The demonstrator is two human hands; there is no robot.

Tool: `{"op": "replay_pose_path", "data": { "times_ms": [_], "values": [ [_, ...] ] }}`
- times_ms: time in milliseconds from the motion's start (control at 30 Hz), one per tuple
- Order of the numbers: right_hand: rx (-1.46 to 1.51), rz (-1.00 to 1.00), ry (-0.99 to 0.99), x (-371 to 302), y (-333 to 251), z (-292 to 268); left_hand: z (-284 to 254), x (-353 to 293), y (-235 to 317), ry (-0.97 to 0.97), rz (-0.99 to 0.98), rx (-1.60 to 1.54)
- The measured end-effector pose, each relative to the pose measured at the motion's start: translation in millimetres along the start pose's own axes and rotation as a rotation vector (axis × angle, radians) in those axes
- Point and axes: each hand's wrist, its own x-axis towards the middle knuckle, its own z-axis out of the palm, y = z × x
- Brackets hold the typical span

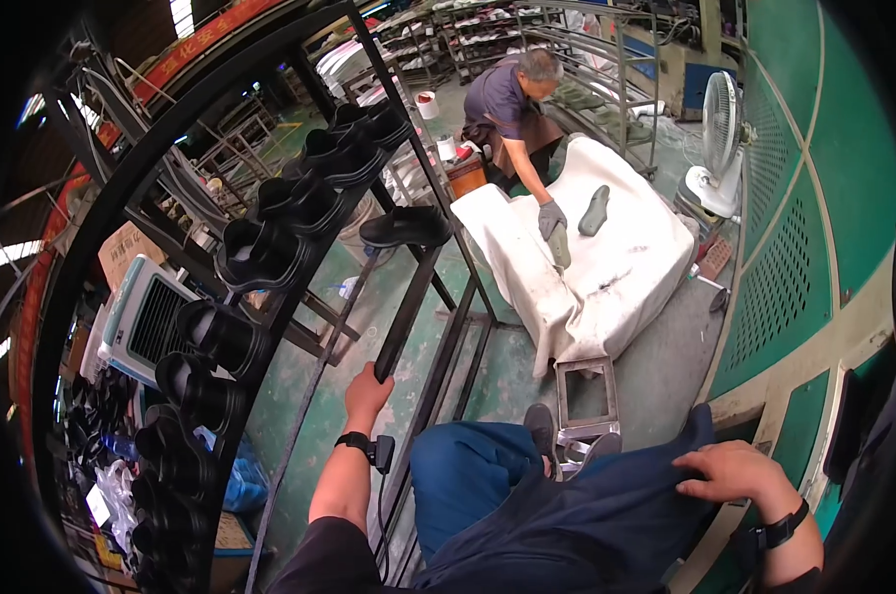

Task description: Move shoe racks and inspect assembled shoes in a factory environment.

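Observation:
My left hand (367,394) is closed round a black metal bar of the shoe rack (408,319). Black shoes (260,255) line the rack's upper slanted shelf, and a single black shoe (405,228) sits on a lower rail in front of it. Over at the right, my right hand (733,471) rests on the dark blue apron (577,510) across my lap, its fingers extended and nothing visible in them. A band with a small device and cable is on my left wrist; a dark band circles the right one.
Ahead, another person's gloved hand (552,220) touches a grey-green shoe-shaped piece (561,247) on a white cloth-covered surface (631,267). A second such piece (595,211) lies nearby. A metal stool frame (587,396) stands by my feet. A fan (722,129) and green perforated panels (780,287) flank the right.

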Motion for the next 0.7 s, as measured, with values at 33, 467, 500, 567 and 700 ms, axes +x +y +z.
{"op": "replay_pose_path", "data": {
  "times_ms": [33, 467, 500, 567, 700],
  "values": [
    [0.003, 0.001, 0.001, -0.4, 0.3, 0.4, 0.4, -0.3, 0.7, 0.002, 0.0, -0.001],
    [-0.005, -0.007, -0.012, 1.0, 1.2, 0.1, -4.7, -1.8, 6.5, -0.005, -0.034, -0.025],
    [-0.004, -0.008, -0.012, 0.8, 0.6, -0.3, -5.1, -2.0, 6.2, -0.008, -0.035, -0.022],
    [-0.005, -0.005, -0.014, 0.8, 0.3, -0.4, -5.4, -2.3, 6.1, -0.011, -0.037, -0.02],
    [-0.008, -0.003, -0.023, 1.6, 1.2, 0.0, -6.5, -2.3, 7.2, -0.023, -0.046, -0.014]
  ]
}}
